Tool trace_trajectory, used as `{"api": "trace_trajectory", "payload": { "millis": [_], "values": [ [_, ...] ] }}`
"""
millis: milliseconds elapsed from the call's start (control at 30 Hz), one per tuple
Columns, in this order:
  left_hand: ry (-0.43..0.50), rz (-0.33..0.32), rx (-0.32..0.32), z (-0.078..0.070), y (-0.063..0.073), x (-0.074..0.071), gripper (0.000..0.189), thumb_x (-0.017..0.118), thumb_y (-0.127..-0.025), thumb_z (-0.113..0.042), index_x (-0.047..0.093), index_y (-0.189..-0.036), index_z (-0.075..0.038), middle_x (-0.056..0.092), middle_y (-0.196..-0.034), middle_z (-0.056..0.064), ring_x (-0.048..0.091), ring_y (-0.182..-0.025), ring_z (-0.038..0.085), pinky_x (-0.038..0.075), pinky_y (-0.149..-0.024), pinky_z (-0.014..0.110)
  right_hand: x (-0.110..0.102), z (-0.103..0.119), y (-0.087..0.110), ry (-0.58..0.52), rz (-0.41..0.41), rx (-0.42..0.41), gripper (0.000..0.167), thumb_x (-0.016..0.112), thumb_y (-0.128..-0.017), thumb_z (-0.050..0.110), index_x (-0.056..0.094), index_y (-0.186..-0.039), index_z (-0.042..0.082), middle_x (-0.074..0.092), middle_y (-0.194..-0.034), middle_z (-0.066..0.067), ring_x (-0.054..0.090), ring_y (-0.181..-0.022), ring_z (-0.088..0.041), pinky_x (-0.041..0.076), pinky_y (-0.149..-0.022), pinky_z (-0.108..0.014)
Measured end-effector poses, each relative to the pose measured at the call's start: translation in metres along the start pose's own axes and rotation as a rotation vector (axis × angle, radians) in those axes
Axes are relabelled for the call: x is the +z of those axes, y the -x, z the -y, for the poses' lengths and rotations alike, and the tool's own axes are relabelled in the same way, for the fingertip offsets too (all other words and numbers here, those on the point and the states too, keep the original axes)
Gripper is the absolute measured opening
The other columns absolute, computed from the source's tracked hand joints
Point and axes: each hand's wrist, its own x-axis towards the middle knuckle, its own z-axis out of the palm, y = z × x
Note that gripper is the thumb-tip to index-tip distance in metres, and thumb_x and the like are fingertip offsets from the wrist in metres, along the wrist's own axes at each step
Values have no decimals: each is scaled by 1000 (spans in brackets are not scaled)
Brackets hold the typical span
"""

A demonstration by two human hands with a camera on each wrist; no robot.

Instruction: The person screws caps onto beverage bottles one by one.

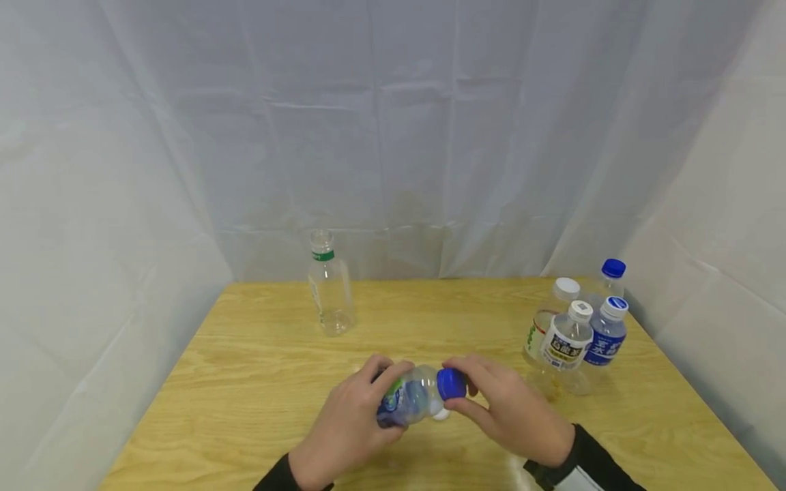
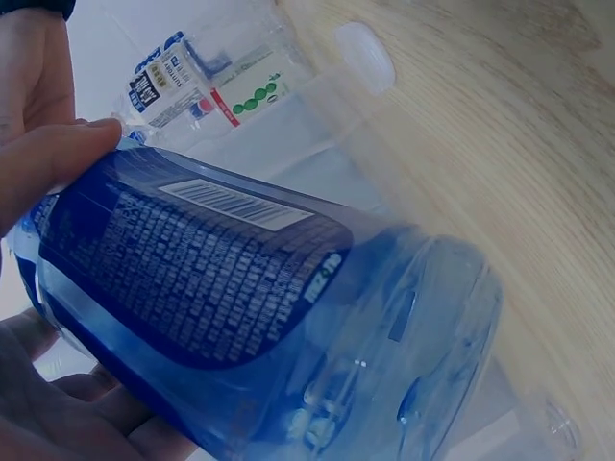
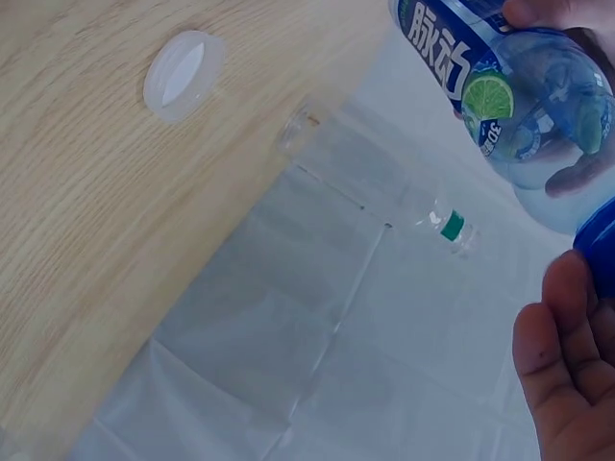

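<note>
My left hand grips a clear bluish plastic bottle around its dark blue label, holding it tilted nearly sideways over the table. The label with a lime slice shows in the right wrist view, and the barcode side of the bottle fills the left wrist view. With thumb and fingers, my right hand pinches the blue cap at the bottle's mouth. Whether the cap is threaded on or loose I cannot tell. Below the bottle, a white cap lies on the table, partly hidden in the head view.
A clear capless bottle with a green neck band stands at the back left. At the right stand several capped bottles close together, among them a white-labelled one and a blue-labelled one. Pale sheeting surrounds the wooden table.
</note>
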Motion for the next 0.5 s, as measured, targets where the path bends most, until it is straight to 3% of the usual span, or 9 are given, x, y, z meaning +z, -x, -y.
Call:
{"api": "trace_trajectory", "payload": {
  "millis": [300, 500],
  "values": [
    [-31, -6, -4, -3, -1, 2, 84, 94, -67, -26, 56, -141, -26, 58, -119, -2, 66, -91, 13, 57, -69, 27, 5, 8, 3, 23, -10, 163, 36, 70, -97, 25, 60, -127, 10, 65, -104, 8, 56, -80, 1, 54, -65, -19],
    [-63, -56, 13, -6, -2, 3, 89, 95, -66, -26, 53, -143, -29, 58, -121, -1, 67, -100, 16, 60, -79, 35, 4, 10, -1, -27, -50, 196, 32, 71, -96, 22, 60, -124, 11, 66, -100, 7, 56, -77, 0, 53, -64, -19]
  ]
}}
